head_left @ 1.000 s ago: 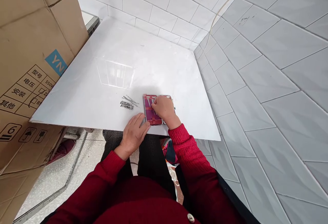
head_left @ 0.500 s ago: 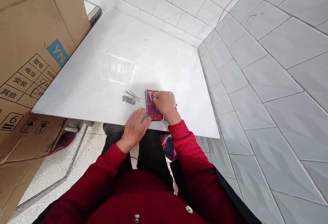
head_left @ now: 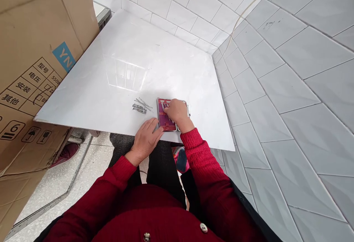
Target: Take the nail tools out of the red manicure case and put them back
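An open manicure case (head_left: 167, 125) with a red and purple lining lies near the table's front edge. Slim metal tools (head_left: 163, 104) sit in its loops on the left half. Over the middle of the case, my right hand (head_left: 177, 111) is closed in a pinch and covers much of the right half; what its fingertips hold is hidden. My left hand (head_left: 148, 135) rests at the case's near left corner, fingers stretched out flat and thumb touching the edge. Left of the case lie several thin metal tools (head_left: 143, 104) and small patterned silvery pieces (head_left: 139, 109).
The white table (head_left: 177, 68) meets tiled walls (head_left: 265, 65) at the back and right. A large cardboard box (head_left: 41, 20) stands along the left edge. A pale cable (head_left: 243, 12) runs down the wall corner. Below the front edge is a pink item with a dark phone-like rectangle (head_left: 181, 160).
My right hand has shifted very slightly within the case and stays pinched. The left hand keeps its place. The whole view has moved a little.
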`<state>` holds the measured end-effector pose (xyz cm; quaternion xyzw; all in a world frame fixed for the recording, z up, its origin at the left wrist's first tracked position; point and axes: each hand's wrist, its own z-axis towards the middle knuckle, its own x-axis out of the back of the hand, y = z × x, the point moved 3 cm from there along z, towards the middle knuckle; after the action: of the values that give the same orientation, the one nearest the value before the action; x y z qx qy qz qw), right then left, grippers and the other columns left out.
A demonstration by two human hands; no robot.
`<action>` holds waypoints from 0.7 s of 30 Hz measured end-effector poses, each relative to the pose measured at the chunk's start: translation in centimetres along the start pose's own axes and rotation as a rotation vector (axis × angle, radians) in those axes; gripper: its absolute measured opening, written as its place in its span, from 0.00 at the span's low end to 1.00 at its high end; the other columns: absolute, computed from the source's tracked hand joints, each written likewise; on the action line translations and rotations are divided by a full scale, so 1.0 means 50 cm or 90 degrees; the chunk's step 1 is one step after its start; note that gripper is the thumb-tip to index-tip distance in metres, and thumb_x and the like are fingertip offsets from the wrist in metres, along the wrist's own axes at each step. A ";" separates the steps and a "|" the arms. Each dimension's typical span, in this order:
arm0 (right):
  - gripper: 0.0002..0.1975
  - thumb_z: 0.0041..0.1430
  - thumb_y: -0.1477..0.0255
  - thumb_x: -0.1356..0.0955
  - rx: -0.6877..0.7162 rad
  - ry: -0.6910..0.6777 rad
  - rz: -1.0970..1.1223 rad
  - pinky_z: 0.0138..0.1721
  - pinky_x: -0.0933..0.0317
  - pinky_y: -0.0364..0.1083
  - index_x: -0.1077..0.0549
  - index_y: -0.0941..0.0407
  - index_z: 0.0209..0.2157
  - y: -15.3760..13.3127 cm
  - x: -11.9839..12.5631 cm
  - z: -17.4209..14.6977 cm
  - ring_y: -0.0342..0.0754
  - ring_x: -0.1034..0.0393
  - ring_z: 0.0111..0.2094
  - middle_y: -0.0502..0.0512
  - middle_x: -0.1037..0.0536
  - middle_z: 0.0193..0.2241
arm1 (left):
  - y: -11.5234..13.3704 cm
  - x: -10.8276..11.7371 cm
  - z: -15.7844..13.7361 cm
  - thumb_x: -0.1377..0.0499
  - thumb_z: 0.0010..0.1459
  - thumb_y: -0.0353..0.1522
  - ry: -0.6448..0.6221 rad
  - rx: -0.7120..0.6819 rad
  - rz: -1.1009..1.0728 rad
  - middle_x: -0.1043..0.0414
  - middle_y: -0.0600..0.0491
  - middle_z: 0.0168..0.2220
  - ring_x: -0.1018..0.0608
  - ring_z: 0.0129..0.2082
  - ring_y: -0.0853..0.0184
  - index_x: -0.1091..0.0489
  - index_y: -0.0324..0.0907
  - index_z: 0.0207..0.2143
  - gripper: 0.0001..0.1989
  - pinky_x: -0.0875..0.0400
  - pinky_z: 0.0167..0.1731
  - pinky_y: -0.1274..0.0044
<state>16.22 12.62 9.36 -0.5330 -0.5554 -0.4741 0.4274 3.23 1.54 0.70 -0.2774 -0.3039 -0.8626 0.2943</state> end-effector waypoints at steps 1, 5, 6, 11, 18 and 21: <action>0.13 0.66 0.70 0.32 -0.001 0.000 0.003 0.40 0.34 0.46 0.19 0.61 0.46 0.000 0.000 0.001 0.58 0.20 0.45 0.67 0.15 0.40 | 0.000 0.001 0.000 0.42 0.71 0.31 0.001 0.000 0.002 0.25 0.43 0.52 0.24 0.58 0.55 0.23 0.44 0.43 0.07 0.22 0.56 0.59; 0.13 0.66 0.69 0.32 -0.009 -0.002 0.008 0.37 0.36 0.46 0.18 0.62 0.42 -0.005 -0.002 0.001 0.57 0.19 0.42 0.67 0.15 0.39 | 0.002 0.001 0.001 0.42 0.71 0.30 0.009 -0.004 0.009 0.25 0.42 0.52 0.24 0.58 0.55 0.23 0.44 0.43 0.07 0.21 0.55 0.59; 0.13 0.66 0.69 0.32 -0.012 0.000 0.010 0.36 0.37 0.46 0.17 0.62 0.41 -0.005 -0.002 0.001 0.57 0.19 0.42 0.67 0.15 0.39 | 0.002 0.001 0.000 0.42 0.71 0.30 0.015 -0.006 0.011 0.25 0.42 0.52 0.24 0.58 0.55 0.23 0.43 0.43 0.07 0.21 0.55 0.59; 0.12 0.67 0.71 0.34 -0.008 0.009 0.019 0.36 0.38 0.45 0.17 0.59 0.37 -0.002 -0.002 -0.001 0.54 0.20 0.41 0.64 0.15 0.37 | 0.004 0.004 0.001 0.41 0.70 0.30 0.025 -0.014 0.014 0.24 0.41 0.51 0.23 0.57 0.54 0.23 0.42 0.42 0.06 0.21 0.55 0.59; 0.11 0.65 0.71 0.31 0.014 -0.007 -0.012 0.38 0.36 0.45 0.17 0.60 0.43 0.002 0.001 0.009 0.56 0.19 0.43 0.65 0.15 0.39 | 0.005 0.005 -0.001 0.41 0.70 0.30 0.025 -0.022 0.041 0.24 0.41 0.51 0.22 0.57 0.54 0.23 0.42 0.42 0.06 0.20 0.55 0.60; 0.12 0.64 0.69 0.30 0.009 -0.012 -0.009 0.37 0.36 0.45 0.17 0.60 0.44 -0.002 -0.001 0.013 0.56 0.19 0.43 0.66 0.15 0.41 | 0.002 0.000 -0.003 0.41 0.70 0.29 0.013 -0.007 0.015 0.24 0.41 0.52 0.23 0.58 0.53 0.23 0.43 0.44 0.06 0.21 0.56 0.58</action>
<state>16.16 13.26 9.17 -0.5302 -0.5664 -0.4685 0.4225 3.27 1.36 0.64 -0.2739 -0.2926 -0.8636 0.3059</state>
